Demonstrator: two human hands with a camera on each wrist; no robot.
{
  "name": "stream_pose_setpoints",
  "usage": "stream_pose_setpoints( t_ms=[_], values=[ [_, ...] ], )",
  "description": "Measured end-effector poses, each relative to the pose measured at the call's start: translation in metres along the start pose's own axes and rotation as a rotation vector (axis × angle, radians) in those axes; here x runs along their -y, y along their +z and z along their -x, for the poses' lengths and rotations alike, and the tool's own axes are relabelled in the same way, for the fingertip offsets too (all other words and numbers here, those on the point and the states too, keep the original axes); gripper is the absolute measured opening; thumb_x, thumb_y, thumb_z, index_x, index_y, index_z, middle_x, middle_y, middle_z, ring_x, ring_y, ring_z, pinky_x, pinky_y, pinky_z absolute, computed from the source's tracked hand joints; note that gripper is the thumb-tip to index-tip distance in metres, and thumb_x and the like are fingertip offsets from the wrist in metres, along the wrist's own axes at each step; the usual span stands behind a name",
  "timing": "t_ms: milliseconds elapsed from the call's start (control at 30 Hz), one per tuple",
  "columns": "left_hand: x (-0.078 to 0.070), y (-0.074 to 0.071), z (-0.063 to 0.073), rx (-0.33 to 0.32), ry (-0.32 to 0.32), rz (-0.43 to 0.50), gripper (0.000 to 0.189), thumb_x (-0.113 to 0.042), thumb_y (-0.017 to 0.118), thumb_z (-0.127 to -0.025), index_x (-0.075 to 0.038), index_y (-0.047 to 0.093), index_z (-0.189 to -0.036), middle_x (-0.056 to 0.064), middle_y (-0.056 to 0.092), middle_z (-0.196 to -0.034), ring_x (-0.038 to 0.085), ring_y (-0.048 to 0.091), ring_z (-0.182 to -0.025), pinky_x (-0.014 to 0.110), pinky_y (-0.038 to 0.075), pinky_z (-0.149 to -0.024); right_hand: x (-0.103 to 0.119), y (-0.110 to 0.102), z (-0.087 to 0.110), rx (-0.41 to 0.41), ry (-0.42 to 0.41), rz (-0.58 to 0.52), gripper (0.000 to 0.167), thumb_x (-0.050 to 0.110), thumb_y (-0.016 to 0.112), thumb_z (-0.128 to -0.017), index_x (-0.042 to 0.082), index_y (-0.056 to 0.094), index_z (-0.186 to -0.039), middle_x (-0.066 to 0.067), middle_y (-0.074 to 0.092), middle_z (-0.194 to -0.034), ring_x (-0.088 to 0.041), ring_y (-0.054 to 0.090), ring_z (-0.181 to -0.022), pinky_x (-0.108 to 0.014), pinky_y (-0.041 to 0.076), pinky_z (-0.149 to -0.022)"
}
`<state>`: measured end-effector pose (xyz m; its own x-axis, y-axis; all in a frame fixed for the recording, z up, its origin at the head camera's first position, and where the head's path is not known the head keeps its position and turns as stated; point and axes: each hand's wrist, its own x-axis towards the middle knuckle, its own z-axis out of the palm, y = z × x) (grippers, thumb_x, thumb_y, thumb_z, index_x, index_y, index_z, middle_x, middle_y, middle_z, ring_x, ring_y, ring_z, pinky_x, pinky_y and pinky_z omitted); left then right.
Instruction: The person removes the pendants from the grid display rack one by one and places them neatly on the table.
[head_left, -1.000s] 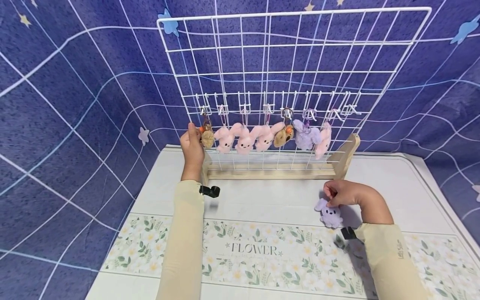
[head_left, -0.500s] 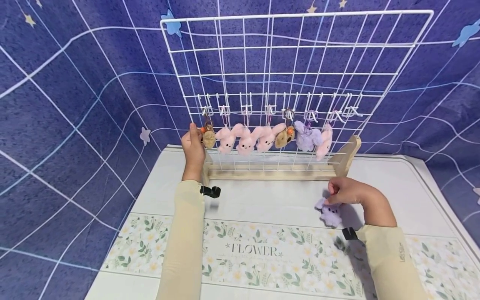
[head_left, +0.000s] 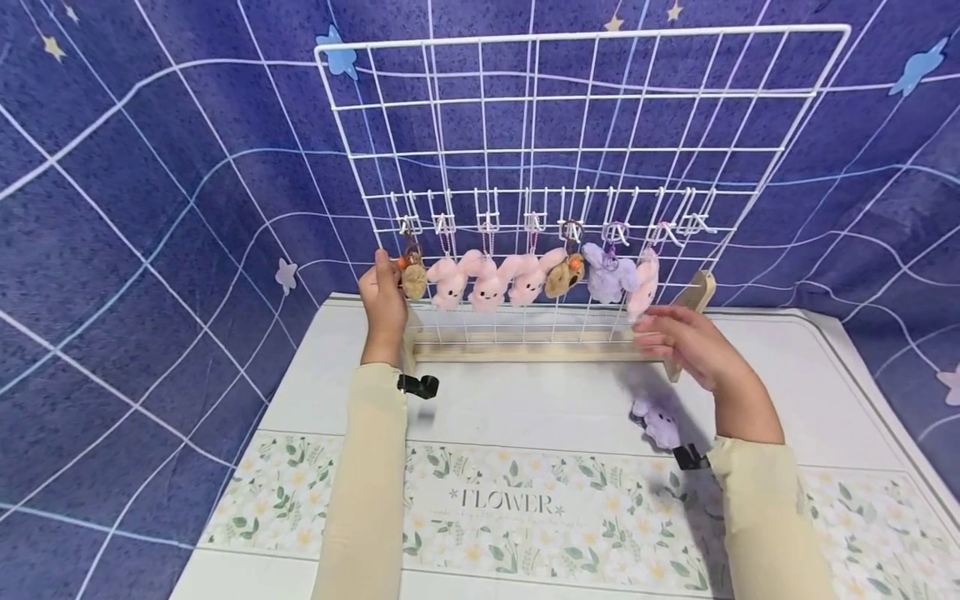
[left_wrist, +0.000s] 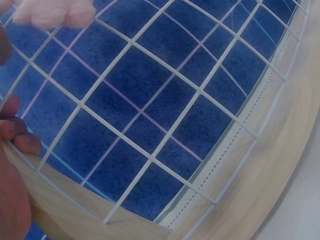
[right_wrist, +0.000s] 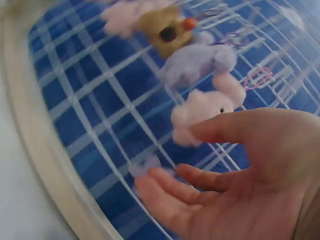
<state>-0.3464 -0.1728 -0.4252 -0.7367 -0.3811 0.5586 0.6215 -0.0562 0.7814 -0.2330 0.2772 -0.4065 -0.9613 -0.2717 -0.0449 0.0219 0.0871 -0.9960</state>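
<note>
A white wire grid rack [head_left: 585,37] stands in a wooden base. My left hand [head_left: 385,296] grips its left edge; in the left wrist view the fingers [left_wrist: 20,132] curl around the wire. Beside that hand hangs a brown plush keychain [head_left: 414,282]. At the row's right end hangs a pink bunny plush keychain [head_left: 643,287], with my right hand [head_left: 693,346] just below it. The right wrist view has the fingers spread, the thumb overlapping the pink plush's lower end; contact is unclear. A purple plush keychain [head_left: 660,425] lies on the table beneath the right hand.
More plush keychains hang between the ends: pink bunnies [head_left: 487,287], a brown one [head_left: 564,275] and a purple one [head_left: 609,277]. A bare white hook [head_left: 696,223] sits at the far right. The wooden base [head_left: 525,351] rests on a flowered table cover [head_left: 517,400].
My right hand has let go of the purple plush on the table and risen toward the pink bunny at the row's right end. The left hand keeps its grip on the rack.
</note>
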Motion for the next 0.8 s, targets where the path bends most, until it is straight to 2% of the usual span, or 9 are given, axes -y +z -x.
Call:
stream_pose_setpoints(
  t_ms=[67,133,233,300,367,500,667,733,800],
  values=[
    [0.000,0.000,0.000,-0.005,0.003,0.017,0.056,-0.020,0.041,-0.113,-0.023,0.041,-0.057,-0.014,0.036,-0.056,0.001,0.029,-0.048,0.017,0.024,-0.046,-0.001,0.000,-0.005,0.135,-0.022,-0.314,0.022,0.015,0.035,-0.114,0.001,0.047,-0.126,-0.007,0.077,-0.116,-0.019,0.077,-0.107,-0.033,0.062,-0.096],
    [-0.001,0.001,0.001,-0.008,0.006,0.032,0.057,-0.018,0.041,-0.113,-0.023,0.041,-0.057,-0.013,0.036,-0.057,0.001,0.030,-0.049,0.017,0.025,-0.048,-0.003,-0.001,-0.009,0.266,-0.029,-0.551,0.025,0.016,0.026,-0.115,0.006,0.049,-0.121,-0.017,0.073,-0.128,-0.030,0.074,-0.118,-0.040,0.060,-0.103],
    [-0.002,0.002,0.001,-0.013,0.006,0.039,0.057,-0.018,0.040,-0.113,-0.024,0.040,-0.056,-0.012,0.038,-0.058,0.000,0.032,-0.050,0.016,0.026,-0.049,-0.004,-0.001,-0.013,0.393,-0.024,-0.812,0.044,0.023,0.017,-0.115,0.005,0.057,-0.115,-0.027,0.062,-0.140,-0.042,0.065,-0.130,-0.047,0.052,-0.114],
    [-0.003,0.002,0.001,-0.018,0.006,0.024,0.057,-0.019,0.040,-0.113,-0.024,0.040,-0.057,-0.013,0.040,-0.059,-0.001,0.033,-0.050,0.016,0.027,-0.048,-0.004,0.000,-0.016,0.423,-0.023,-0.921,0.052,0.026,0.014,-0.114,0.004,0.061,-0.116,-0.031,0.059,-0.142,-0.047,0.061,-0.134,-0.049,0.049,-0.117],
    [-0.003,0.003,0.001,-0.015,0.005,0.006,0.057,-0.020,0.039,-0.113,-0.024,0.040,-0.057,-0.014,0.041,-0.059,-0.001,0.033,-0.050,0.016,0.027,-0.048,-0.003,0.002,-0.017,0.418,-0.027,-0.979,0.055,0.026,0.015,-0.113,0.003,0.065,-0.116,-0.030,0.061,-0.140,-0.048,0.061,-0.134,-0.049,0.050,-0.117],
    [-0.003,0.003,0.000,-0.002,0.004,-0.009,0.056,-0.021,0.040,-0.113,-0.025,0.040,-0.057,-0.014,0.040,-0.059,-0.001,0.033,-0.051,0.017,0.026,-0.048,-0.001,0.006,-0.015,0.393,-0.084,-0.961,0.049,0.021,0.017,-0.112,0.004,0.058,-0.132,-0.025,0.070,-0.130,-0.044,0.068,-0.125,-0.045,0.057,-0.106],
    [-0.002,0.001,0.000,0.000,0.001,0.017,0.055,-0.020,0.042,-0.113,-0.021,0.039,-0.058,-0.013,0.036,-0.057,0.001,0.028,-0.048,0.018,0.023,-0.046,0.008,0.015,-0.009,0.347,-0.154,-0.993,0.041,0.010,0.028,-0.110,0.000,0.059,-0.134,-0.023,0.074,-0.123,-0.040,0.074,-0.117,-0.047,0.060,-0.101],
    [-0.002,0.001,0.000,-0.005,-0.001,0.015,0.055,-0.020,0.041,-0.113,-0.020,0.039,-0.059,-0.014,0.036,-0.056,0.002,0.027,-0.047,0.017,0.022,-0.046,0.014,0.019,-0.007,0.355,-0.178,-0.999,0.040,0.006,0.029,-0.109,-0.004,0.061,-0.133,-0.024,0.075,-0.122,-0.040,0.075,-0.115,-0.048,0.059,-0.103],
    [-0.003,0.001,0.001,-0.005,-0.005,0.008,0.054,-0.020,0.040,-0.113,-0.019,0.039,-0.059,-0.016,0.036,-0.055,0.002,0.028,-0.046,0.017,0.023,-0.045,0.020,0.022,-0.004,0.378,-0.213,-0.954,0.041,0.004,0.028,-0.110,-0.005,0.062,-0.131,-0.024,0.075,-0.121,-0.038,0.076,-0.113,-0.047,0.060,-0.102]
  ],
)
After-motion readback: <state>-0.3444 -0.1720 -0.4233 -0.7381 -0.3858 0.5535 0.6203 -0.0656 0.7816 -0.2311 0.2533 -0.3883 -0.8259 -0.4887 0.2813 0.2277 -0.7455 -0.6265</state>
